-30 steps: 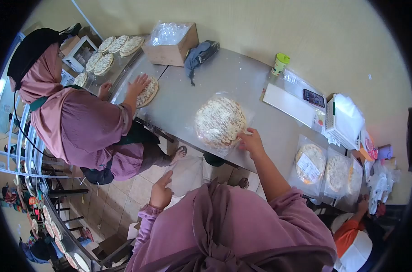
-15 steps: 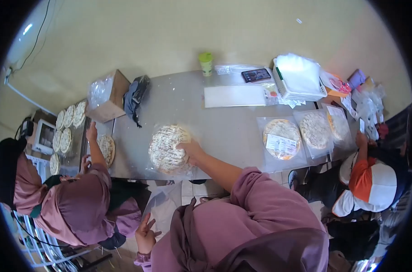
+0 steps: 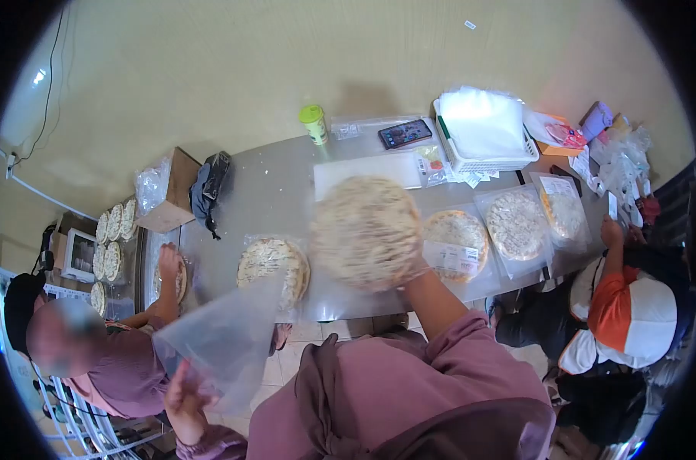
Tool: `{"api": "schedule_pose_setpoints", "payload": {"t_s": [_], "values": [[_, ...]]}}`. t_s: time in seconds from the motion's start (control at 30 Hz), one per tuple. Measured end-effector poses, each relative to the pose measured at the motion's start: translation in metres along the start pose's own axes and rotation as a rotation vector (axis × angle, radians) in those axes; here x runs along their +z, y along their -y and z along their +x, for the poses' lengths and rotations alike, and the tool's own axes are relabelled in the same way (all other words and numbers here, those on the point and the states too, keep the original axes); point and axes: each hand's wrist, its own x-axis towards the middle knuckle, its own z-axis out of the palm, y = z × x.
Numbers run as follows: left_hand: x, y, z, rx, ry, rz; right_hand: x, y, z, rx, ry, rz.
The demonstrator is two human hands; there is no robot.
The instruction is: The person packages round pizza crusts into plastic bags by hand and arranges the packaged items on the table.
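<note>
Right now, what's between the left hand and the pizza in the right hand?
Across the head view: the clear bag held by the left hand, then part of a second pizza lying on the table, just left of the held pizza.

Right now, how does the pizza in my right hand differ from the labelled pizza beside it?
The held pizza appears raised in your right hand; the labelled pizza lies on the table. The held pizza looks larger and blurred; the labelled pizza, smaller and sharper. Both are round, with pale topping.
</note>
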Motion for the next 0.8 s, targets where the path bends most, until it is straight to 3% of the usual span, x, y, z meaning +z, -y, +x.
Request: {"api": "schedule_pose_setpoints", "payload": {"t_s": [0.17, 0.23, 0.5, 0.8], "values": [[0.077, -0.024, 0.062, 0.116, 0.016, 0.133, -0.029, 0.035, -0.03, -0.111, 0.008, 0.068], [0.112, -0.02, 0.099, 0.27, 0.164, 0.255, -0.04, 0.051, -0.045, -0.128, -0.028, 0.079], [0.261, 0.045, 0.226, 0.643, 0.267, 0.794, -0.067, 0.099, -0.073, -0.099, -0.03, 0.034], [0.322, 0.053, 0.251, 0.605, 0.576, 1.01, -0.059, 0.061, -0.059, -0.066, -0.05, 0.083]]}}
